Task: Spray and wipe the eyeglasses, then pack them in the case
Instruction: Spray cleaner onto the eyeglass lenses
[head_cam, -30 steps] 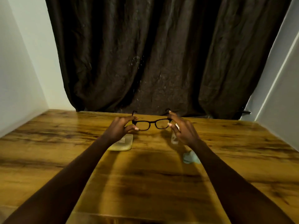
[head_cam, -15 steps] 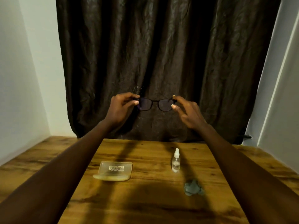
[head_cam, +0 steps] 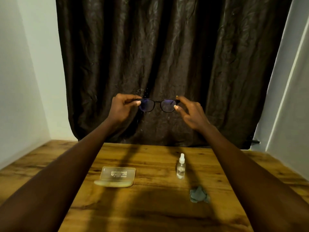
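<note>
I hold black-framed eyeglasses (head_cam: 158, 105) up in the air in front of the dark curtain, well above the table. My left hand (head_cam: 122, 108) pinches the frame's left end and my right hand (head_cam: 190, 113) pinches its right end. On the wooden table below lie a translucent yellowish case (head_cam: 117, 176), closed, at the left, a small clear spray bottle (head_cam: 181, 166) standing upright with a white cap, and a crumpled grey cloth (head_cam: 199, 194) nearer to me on the right.
The wooden table (head_cam: 150, 210) stretches toward me. A dark brown curtain (head_cam: 167, 56) hangs behind its far edge. White walls stand close on the left (head_cam: 20, 81) and right (head_cam: 291, 97).
Both hands have lifted the eyeglasses from just above the table up in front of the curtain. My view tilted upward, so the case, bottle and cloth now show below the hands.
</note>
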